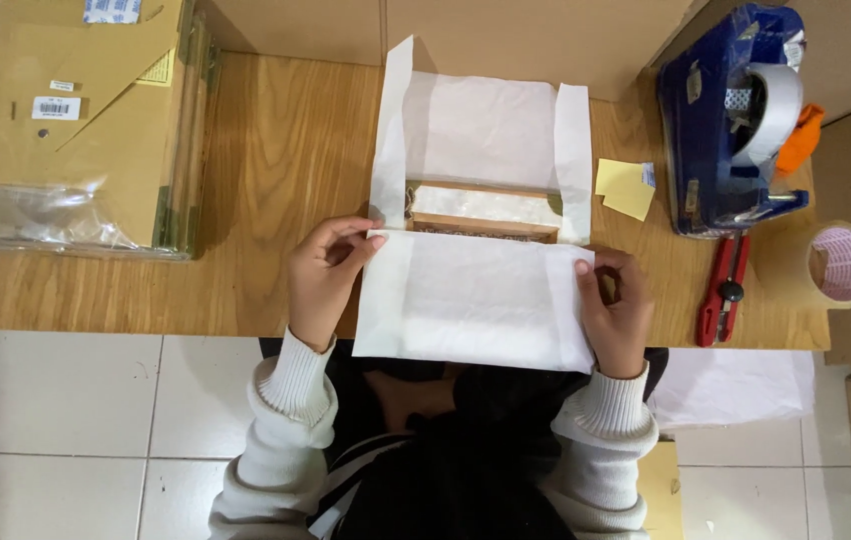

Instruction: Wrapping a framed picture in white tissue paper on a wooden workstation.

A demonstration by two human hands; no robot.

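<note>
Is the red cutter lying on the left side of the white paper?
No, the red cutter lies right of the white paper, below the blue tape dispenser.

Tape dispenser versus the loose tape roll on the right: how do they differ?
The tape dispenser is dark blue and blocky, with a pale roll mounted on edge inside it; the loose tape roll is bare, tan, and lies flat showing its pinkish core. The dispenser sits further back on the desk; the roll sits at the right edge, beyond the red cutter. Both are beyond the right hand.
</note>
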